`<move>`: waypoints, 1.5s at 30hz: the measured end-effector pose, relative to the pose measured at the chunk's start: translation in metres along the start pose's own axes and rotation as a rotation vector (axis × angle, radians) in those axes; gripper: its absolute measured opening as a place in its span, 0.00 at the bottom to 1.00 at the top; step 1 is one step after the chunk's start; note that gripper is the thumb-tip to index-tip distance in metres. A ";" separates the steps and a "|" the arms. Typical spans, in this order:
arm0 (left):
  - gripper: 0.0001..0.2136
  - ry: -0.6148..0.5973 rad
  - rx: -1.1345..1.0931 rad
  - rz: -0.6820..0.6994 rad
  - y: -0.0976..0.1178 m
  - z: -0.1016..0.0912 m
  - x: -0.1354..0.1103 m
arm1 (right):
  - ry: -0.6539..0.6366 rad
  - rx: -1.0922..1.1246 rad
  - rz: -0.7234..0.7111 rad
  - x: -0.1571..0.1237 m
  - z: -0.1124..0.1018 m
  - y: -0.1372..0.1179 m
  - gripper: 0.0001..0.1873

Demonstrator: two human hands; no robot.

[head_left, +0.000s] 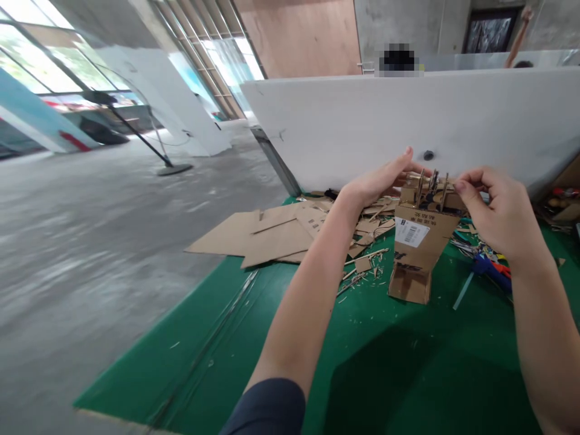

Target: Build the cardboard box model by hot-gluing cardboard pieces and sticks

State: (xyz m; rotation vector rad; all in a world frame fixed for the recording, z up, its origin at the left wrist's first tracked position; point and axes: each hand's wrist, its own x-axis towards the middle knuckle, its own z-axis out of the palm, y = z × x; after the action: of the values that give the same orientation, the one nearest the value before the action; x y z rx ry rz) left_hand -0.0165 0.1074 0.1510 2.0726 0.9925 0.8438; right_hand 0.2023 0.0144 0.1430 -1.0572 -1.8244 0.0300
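Observation:
Both my hands hold up a small cardboard model [423,235] above a green table [281,338]. The model is brown with a white barcode label, and thin upright pieces stick out of its top. My left hand [380,181] grips its upper left side, fingers stretched behind it. My right hand [496,211] pinches the upper right edge with curled fingers. A folded flap at the model's bottom touches the table.
Flat cardboard sheets [263,232] and scraps lie at the table's far left, overhanging the edge. Small offcuts [362,266] litter the middle. Colourful tools [489,269] lie at the right. A white partition [408,121] stands behind; another person's head shows above it.

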 end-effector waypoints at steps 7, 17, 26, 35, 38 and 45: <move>0.30 -0.172 -0.131 -0.094 0.016 -0.012 0.013 | -0.020 0.012 0.014 0.001 -0.001 -0.001 0.11; 0.13 -0.064 -0.204 -0.075 0.014 -0.004 0.027 | -0.039 0.031 0.014 0.001 -0.003 -0.004 0.10; 0.10 0.061 -0.201 -0.001 0.042 -0.007 0.028 | -0.054 0.055 0.041 0.000 -0.002 -0.004 0.09; 0.10 0.091 -0.181 0.043 0.085 -0.013 0.007 | -0.035 0.069 0.036 0.001 0.004 -0.005 0.08; 0.11 0.105 -0.201 0.081 0.097 -0.008 -0.002 | -0.019 0.076 0.030 0.001 0.006 -0.005 0.07; 0.14 0.108 -0.119 0.169 0.120 -0.002 -0.018 | 0.002 0.058 0.039 0.000 0.008 -0.004 0.07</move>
State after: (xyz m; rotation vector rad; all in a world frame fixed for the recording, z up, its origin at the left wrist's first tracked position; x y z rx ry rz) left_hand 0.0195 0.0361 0.2423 2.0468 0.8097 1.0844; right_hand 0.1939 0.0151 0.1402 -1.0513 -1.7906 0.1039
